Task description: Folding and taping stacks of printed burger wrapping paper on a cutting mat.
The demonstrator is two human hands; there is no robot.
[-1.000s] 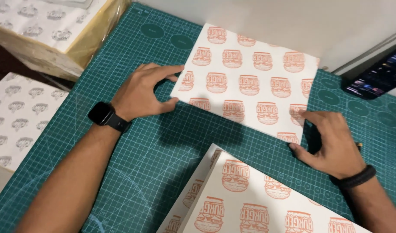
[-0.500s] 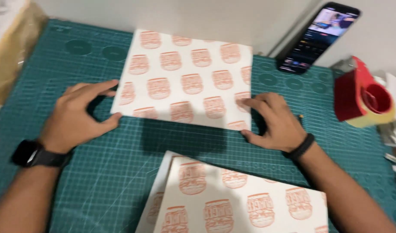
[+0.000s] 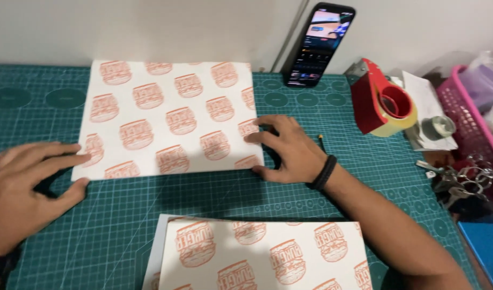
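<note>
Green cutting mat [image 3: 332,188] covers the desk, and a white sheet [image 3: 168,118] printed with orange burger marks lies flat on it, its far edge near the wall. The left hand [image 3: 26,188] rests open at the sheet's near left corner, fingertips touching its edge, gripping nothing. The right hand [image 3: 286,147] lies flat at the near right corner, fingers spread on the paper, thumb along its lower edge. A second printed sheet [image 3: 262,258] lies nearer the person, apart from the first. A phone [image 3: 321,45] leans on the wall; a red tape dispenser [image 3: 383,102] stands right of the hands, with keys [image 3: 464,180] and a pink basket [image 3: 466,107] beyond.
</note>
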